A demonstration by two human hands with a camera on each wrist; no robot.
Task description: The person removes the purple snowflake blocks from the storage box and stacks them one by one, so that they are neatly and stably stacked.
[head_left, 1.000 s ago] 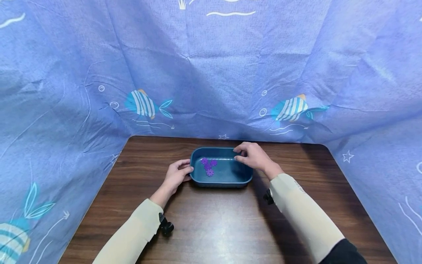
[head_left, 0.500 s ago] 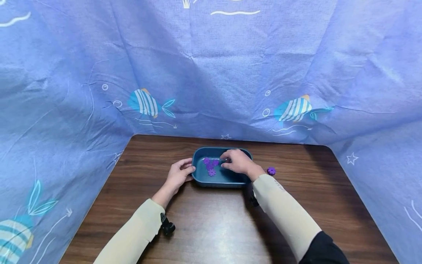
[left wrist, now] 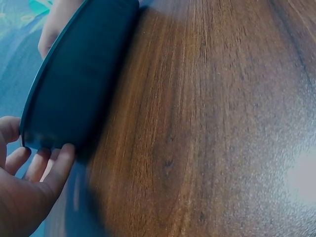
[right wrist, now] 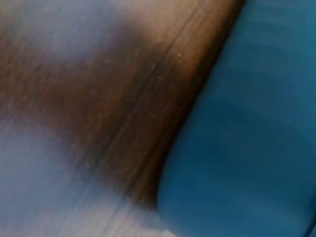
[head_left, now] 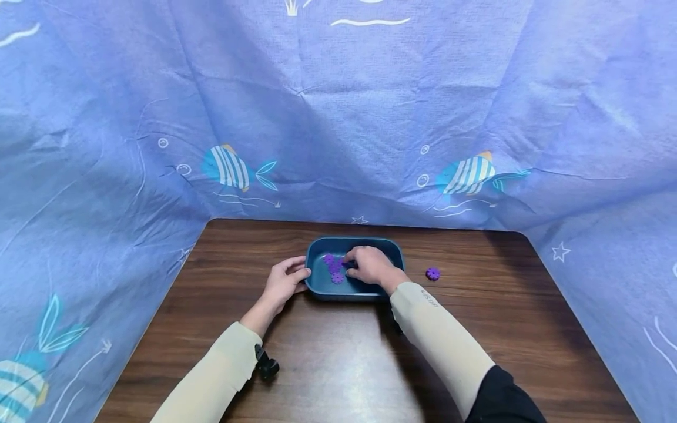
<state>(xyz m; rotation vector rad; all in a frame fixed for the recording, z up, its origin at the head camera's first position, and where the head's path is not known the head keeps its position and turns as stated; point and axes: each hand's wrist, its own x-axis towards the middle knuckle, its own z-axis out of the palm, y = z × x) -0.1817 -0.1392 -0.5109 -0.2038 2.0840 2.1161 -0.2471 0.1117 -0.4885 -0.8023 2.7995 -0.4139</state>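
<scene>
A dark blue plastic tray (head_left: 354, 298) stands on the wooden table. Inside its left half lie several purple notched discs (head_left: 337, 278), flower-like in outline. My left hand (head_left: 282, 285) holds the tray's left end; the left wrist view shows its fingertips against the outer wall and rim. My right hand (head_left: 372, 267) reaches down into the tray, thumb and forefinger apart, fingertips right at the discs. Another purple disc (head_left: 432, 274) lies on the table to the right of the tray. In the right wrist view the tray's wall (right wrist: 242, 138) hides the right hand.
The brown wooden table (head_left: 338, 358) ends at the back against a blue cloth (head_left: 354, 117) with printed fish, which also hangs at both sides. A black wrist camera (head_left: 267, 367) sits under the left forearm.
My right hand has moved left and down from the tray's right rim to the discs. A purple disc now shows on the table at the right. My left hand stays on the tray.
</scene>
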